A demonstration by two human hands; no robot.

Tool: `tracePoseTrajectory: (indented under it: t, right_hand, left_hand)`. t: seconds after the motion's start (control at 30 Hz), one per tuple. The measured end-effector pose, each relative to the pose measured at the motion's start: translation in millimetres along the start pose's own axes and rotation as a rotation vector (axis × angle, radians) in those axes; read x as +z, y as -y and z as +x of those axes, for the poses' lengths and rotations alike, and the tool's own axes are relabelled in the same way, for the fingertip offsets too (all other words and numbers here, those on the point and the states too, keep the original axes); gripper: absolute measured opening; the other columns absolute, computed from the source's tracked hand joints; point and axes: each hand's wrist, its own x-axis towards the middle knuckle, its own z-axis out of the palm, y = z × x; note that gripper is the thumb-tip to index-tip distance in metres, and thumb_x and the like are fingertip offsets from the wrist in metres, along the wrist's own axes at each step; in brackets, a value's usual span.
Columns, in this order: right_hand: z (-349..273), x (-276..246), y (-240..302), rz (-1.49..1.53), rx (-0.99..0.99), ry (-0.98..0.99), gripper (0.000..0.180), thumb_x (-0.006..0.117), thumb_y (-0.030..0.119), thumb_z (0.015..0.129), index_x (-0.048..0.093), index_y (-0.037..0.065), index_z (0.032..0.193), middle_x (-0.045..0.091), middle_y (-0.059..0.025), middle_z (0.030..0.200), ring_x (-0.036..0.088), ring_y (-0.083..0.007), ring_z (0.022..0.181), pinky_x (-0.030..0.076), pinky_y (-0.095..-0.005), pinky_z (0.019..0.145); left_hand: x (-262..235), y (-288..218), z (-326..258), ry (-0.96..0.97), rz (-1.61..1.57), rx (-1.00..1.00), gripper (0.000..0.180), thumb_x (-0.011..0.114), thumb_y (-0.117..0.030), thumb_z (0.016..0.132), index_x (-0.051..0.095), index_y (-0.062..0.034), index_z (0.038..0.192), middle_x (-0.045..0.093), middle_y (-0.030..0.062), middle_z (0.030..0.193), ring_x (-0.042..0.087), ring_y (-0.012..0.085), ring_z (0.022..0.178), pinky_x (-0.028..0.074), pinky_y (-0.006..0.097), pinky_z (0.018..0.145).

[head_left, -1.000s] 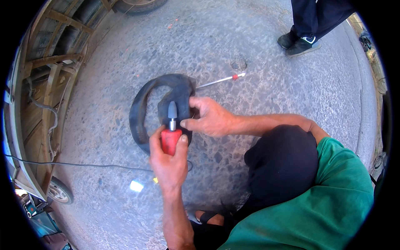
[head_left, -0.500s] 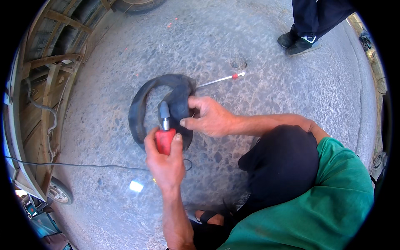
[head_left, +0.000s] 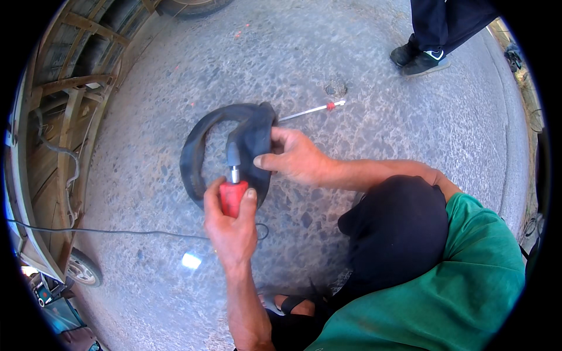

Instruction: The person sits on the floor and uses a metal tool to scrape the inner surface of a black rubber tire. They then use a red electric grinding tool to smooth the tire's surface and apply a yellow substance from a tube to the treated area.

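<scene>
A black rubber inner tube [head_left: 195, 153] forms a ring on the ground in front of me, its right part raised. My right hand [head_left: 300, 157] pinches the tube's right edge, thumb on top and fingers behind the rubber. My left hand [head_left: 231, 231] grips a red-bodied tool [head_left: 232, 198] with a metal collar and a blurred grey tapered tip. That tip lies over the tube's raised part; whether it touches the rubber I cannot tell. A silver rod with a red band [head_left: 313, 111] lies on the ground, its near end hidden by the tube.
A thin dark cable [head_left: 117, 231] crosses the ground from the left and passes behind my left wrist. On the left stands a wooden frame structure [head_left: 70, 117] with a wheel [head_left: 84, 268] below it. Another person's shoes [head_left: 422, 61] are at the upper right.
The raised part of the tube has spread flatter and wider under the tool's tip. My right hand has shifted slightly with the rubber; my left hand is nearly still.
</scene>
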Motion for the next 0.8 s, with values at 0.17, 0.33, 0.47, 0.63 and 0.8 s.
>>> tracePoseTrajectory:
  t: [0.17, 0.33, 0.47, 0.63, 0.8]
  right_hand:
    - [-1.4, -0.4, 6.7, -0.016, 0.092, 0.012, 0.03, 0.069, 0.008, 0.093, 0.065, -0.006, 0.119, 0.071, -0.0109, 0.106, 0.068, -0.0152, 0.095, 0.057, -0.0296, 0.083]
    - [-0.2, -1.7, 6.3, -0.055, 0.11, 0.012, 0.028, 0.069, 0.009, 0.094, 0.066, -0.005, 0.118, 0.071, -0.0113, 0.105, 0.068, -0.0154, 0.093, 0.058, -0.0296, 0.081]
    - [-0.4, -1.3, 8.5, -0.074, 0.116, 0.011, 0.028, 0.068, 0.009, 0.094, 0.066, -0.006, 0.118, 0.071, -0.0124, 0.105, 0.069, -0.0167, 0.092, 0.059, -0.0311, 0.08]
    - [1.2, -3.9, 2.5, -0.069, 0.087, 0.018, 0.026, 0.068, 0.008, 0.095, 0.067, -0.005, 0.116, 0.071, -0.0126, 0.105, 0.069, -0.0177, 0.094, 0.059, -0.032, 0.081]
    - [1.0, 0.1, 6.3, -0.062, 0.085, 0.037, 0.025, 0.066, 0.007, 0.095, 0.068, -0.005, 0.117, 0.072, -0.0122, 0.107, 0.069, -0.0172, 0.095, 0.058, -0.032, 0.083]
  left_hand:
    - [-0.1, 2.4, 1.0, 0.006, -0.008, -0.015, 0.05, 0.077, -0.018, 0.087, 0.059, 0.0026, 0.129, 0.066, 0.0199, 0.113, 0.063, 0.0274, 0.102, 0.05, 0.04, 0.093]
    - [0.3, 4.5, 1.2, 0.016, 0.009, -0.009, 0.049, 0.077, -0.018, 0.087, 0.059, 0.0017, 0.128, 0.067, 0.0197, 0.111, 0.064, 0.0277, 0.101, 0.051, 0.04, 0.092]
    - [1.4, 4.2, 0.9, 0.032, 0.032, 0.016, 0.049, 0.076, -0.018, 0.088, 0.059, 0.0019, 0.129, 0.067, 0.0181, 0.109, 0.065, 0.0245, 0.095, 0.053, 0.036, 0.082]
    - [4.7, 10.0, 0.6, 0.041, 0.15, 0.189, 0.047, 0.074, -0.017, 0.09, 0.058, 0.0031, 0.129, 0.064, 0.0148, 0.109, 0.064, 0.0178, 0.086, 0.056, 0.03, 0.069]
    - [5.2, 2.3, -2.6, 0.044, 0.008, 0.011, 0.048, 0.079, -0.016, 0.086, 0.06, -0.0005, 0.127, 0.07, 0.0195, 0.107, 0.068, 0.0272, 0.097, 0.053, 0.04, 0.089]
